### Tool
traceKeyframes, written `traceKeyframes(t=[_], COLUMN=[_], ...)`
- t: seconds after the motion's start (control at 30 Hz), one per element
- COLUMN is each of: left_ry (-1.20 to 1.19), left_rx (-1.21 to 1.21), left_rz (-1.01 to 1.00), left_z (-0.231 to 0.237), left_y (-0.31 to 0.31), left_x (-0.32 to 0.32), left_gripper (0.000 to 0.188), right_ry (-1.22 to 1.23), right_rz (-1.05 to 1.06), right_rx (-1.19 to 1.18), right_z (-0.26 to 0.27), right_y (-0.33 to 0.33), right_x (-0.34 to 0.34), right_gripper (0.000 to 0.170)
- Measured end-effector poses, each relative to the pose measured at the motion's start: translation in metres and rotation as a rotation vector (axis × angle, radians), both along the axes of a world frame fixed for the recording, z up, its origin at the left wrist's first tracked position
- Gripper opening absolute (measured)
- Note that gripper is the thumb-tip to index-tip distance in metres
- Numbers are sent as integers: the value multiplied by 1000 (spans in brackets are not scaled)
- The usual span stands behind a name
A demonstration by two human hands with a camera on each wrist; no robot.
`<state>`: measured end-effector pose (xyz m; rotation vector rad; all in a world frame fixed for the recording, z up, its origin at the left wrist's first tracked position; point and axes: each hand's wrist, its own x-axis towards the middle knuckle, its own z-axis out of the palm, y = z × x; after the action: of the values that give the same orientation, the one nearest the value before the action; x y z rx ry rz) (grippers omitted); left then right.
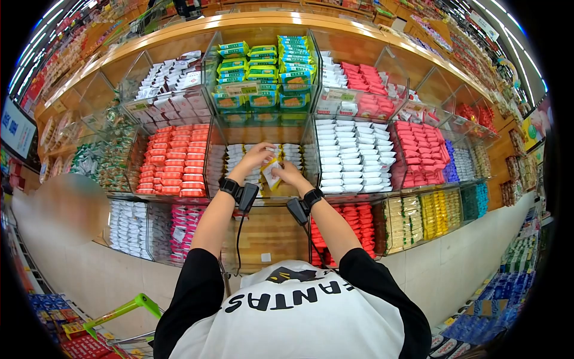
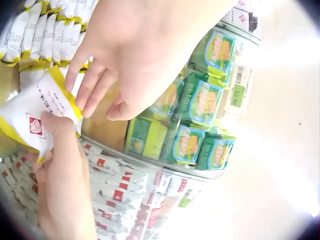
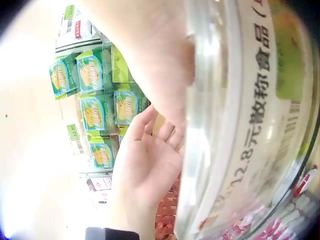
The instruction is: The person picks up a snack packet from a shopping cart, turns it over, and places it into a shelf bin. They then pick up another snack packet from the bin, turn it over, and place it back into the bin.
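Observation:
My right hand [image 1: 289, 172] pinches a white packet with yellow ends [image 1: 272, 175], thumb on its face. In the left wrist view, the snack packet [image 2: 30, 107] is tilted and shows a red square logo. My left hand [image 1: 256, 157] is beside it, its loosely bent fingertips right at the packet's yellow edge. Both hands are over a middle bin where rows of matching packets [image 2: 45, 35] lie. In the right wrist view, a clear bin wall with a price label [image 3: 250, 95] hides much of my right hand and the packet.
Clear dividers flank the bin. Orange-red packets [image 1: 173, 158] lie to its left and white packets [image 1: 353, 155] to its right. Green packs [image 1: 263, 75] stand on the tier behind. Red packets [image 1: 350, 230] fill a lower bin. A green-handled cart [image 1: 122, 311] stands at lower left.

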<state>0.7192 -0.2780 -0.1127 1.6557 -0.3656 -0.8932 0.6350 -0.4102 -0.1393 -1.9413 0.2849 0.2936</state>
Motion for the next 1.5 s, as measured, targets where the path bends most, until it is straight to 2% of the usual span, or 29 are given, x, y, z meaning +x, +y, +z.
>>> traceKeyframes(t=[0.03,0.07,0.1,0.17,0.2,0.3,0.4,0.47,0.5,0.57,0.6,0.63,0.7,0.77,0.8,0.83,0.87,0.93,0.97,1.03,1.1,1.13,1.23,1.37,1.5], left_ry=[-143,-204,-209,-566,-558,-614,-574,-571,-562,-602,-549,-498,-547,-331,-341,-254,-166,-225,-277,-299,-255,-207,-243,-458,-380], left_rx=[-11,1,1,-237,-180,-155,-233,-272,-310,-324,-362,-400,-408,-306,-307,-301,-293,-213,-132,-187,-281,-299,-392,-246,-227], left_rz=[60,75,80,198,210,305,364,370,378,395,409,423,456,327,331,288,244,201,159,186,302,317,303,231,401], left_z=[7,15,14,11,28,34,35,37,37,35,37,38,33,25,23,22,21,13,7,-2,2,24,45,61,65], left_y=[2,6,9,17,23,35,40,44,47,54,59,64,73,88,92,94,97,106,112,114,118,117,121,117,100], left_x=[-1,-1,1,2,-6,-21,-51,-71,-80,-95,-103,-111,-127,-144,-154,-165,-175,-188,-195,-206,-220,-226,-234,-244,-257], left_gripper=[28,25,25,19,22,26,29,28,27,27,27,28,28,31,31,28,25,23,21,16,14,13,11,9,13], right_ry=[-113,-111,-116,-155,-159,-217,-330,-356,-361,-267,-387,-393,-461,-534,-339,-136,-143,-72,-79,-53,-65,-60,-109,-179,-195], right_rz=[-124,-99,-94,-133,-130,-85,17,154,155,312,358,361,560,625,733,829,830,966,971,1058,1047,1027,974,870,832], right_rx=[5,161,161,269,270,308,350,283,283,233,118,117,-22,-99,-256,-412,-413,-513,-512,-248,-245,-228,-211,-170,-173], right_z=[-5,-9,-5,3,4,7,28,50,64,96,108,108,108,111,120,126,127,126,126,130,133,132,131,135,133], right_y=[3,1,3,6,6,7,11,15,17,21,23,22,20,23,26,28,31,37,39,44,47,47,46,43,35], right_x=[2,6,6,6,7,8,2,-6,-13,-29,-37,-40,-46,-55,-63,-70,-76,-87,-92,-101,-111,-115,-128,-145,-159], right_gripper=[47,49,49,52,52,53,49,44,44,40,40,40,42,47,47,47,47,48,48,48,48,48,47,47,45])
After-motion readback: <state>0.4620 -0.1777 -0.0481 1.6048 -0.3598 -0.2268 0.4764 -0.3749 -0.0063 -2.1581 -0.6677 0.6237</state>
